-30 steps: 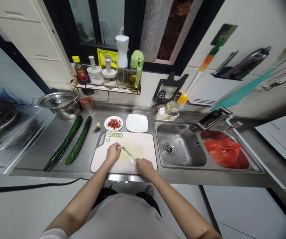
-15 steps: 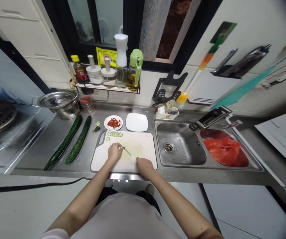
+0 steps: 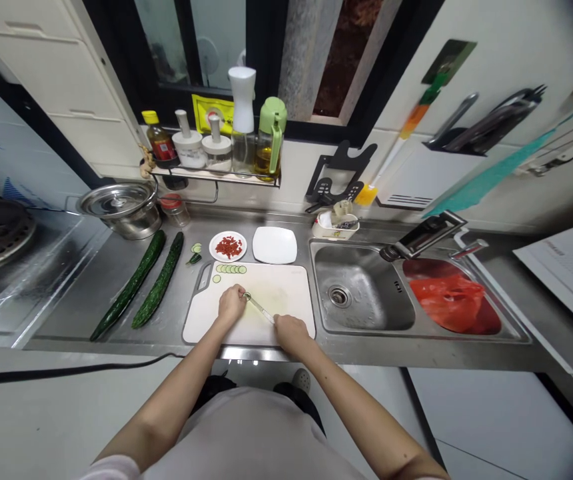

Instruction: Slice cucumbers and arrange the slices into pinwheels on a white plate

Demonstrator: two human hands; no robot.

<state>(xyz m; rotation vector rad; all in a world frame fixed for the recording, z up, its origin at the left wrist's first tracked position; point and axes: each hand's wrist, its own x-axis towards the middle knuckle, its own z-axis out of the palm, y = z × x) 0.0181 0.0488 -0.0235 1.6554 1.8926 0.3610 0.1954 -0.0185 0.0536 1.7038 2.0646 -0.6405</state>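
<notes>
Cut slices (image 3: 231,269) lie far left, two cucumbers (image 3: 129,287) whole; left hand (image 3: 230,307) fingers pinch another slice (image 3: 247,296) (right hand (image 3: 293,335) fingers grip the knife (image 3: 261,310)).

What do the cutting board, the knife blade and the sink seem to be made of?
Cutting board: probably matte plastic; its white face looks even, without visible grain.
Knife blade: likely smooth metal, from its pale, silvery look.
Sink: apparently stainless steel, fairly shiny, given its grey sheen and bright highlights.
</notes>
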